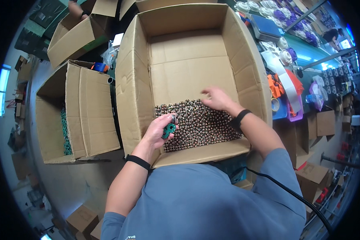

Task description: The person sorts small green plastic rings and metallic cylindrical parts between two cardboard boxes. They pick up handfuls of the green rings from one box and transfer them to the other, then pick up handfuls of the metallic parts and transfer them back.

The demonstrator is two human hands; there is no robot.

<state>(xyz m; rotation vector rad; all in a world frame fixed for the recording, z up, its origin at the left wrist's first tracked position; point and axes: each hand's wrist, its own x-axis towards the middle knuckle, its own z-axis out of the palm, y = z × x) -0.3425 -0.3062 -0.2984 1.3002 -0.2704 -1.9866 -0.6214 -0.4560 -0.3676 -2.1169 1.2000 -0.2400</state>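
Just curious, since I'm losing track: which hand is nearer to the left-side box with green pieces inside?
Left. The left hand grips a green part, to the right of that cardboard box; the right hand is farther right, by the metallic parts.

A green part (170, 129), bronze-and-black speckled parts (204, 124) and tan carton (194, 74); far right, purple-and-white pieces (283, 15).

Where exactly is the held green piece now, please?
In the head view, the green piece is left of centre, in the left hand, over the left edge of the packed metallic parts in the large open carton.
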